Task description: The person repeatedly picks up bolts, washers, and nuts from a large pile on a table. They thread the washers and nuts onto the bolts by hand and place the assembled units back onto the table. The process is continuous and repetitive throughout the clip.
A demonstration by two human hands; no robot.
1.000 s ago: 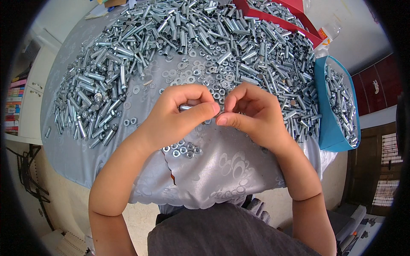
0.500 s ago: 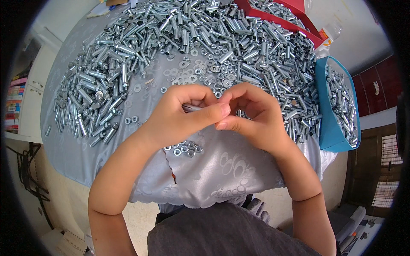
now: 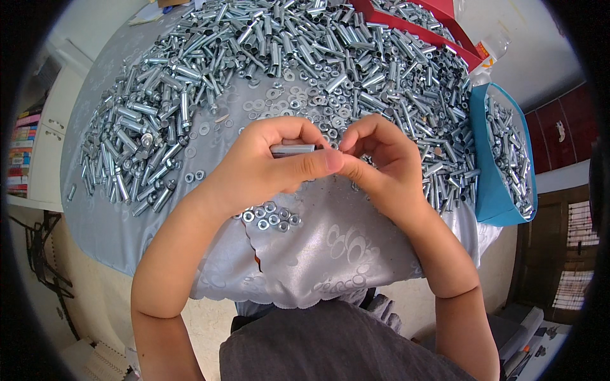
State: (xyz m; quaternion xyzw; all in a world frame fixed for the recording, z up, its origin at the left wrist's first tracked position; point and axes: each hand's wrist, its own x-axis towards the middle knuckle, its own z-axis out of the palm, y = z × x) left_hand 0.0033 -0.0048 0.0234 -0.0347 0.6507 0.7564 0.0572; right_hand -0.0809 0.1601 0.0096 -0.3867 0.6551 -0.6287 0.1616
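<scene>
My left hand (image 3: 267, 165) grips a silver metal bolt (image 3: 292, 150) held level above the table. My right hand (image 3: 381, 162) meets it at the bolt's right end, fingertips pinched against my left thumb; what it pinches is hidden by the fingers. Both hands hover over a grey patterned tablecloth (image 3: 330, 247). A small cluster of nuts (image 3: 270, 217) lies just below my left wrist. Loose washers (image 3: 286, 101) lie scattered beyond the hands.
A broad heap of silver bolts and sleeves (image 3: 267, 44) covers the far half of the table. A blue bin (image 3: 489, 184) with several bolts stands at the right edge. Red trays (image 3: 413, 19) sit at the back right. Shelves with books (image 3: 19, 152) stand at far left.
Both hands have stayed together over the same spot. The fingers have shifted slightly around the bolt, with the left thumb now pressed against the right fingertips.
</scene>
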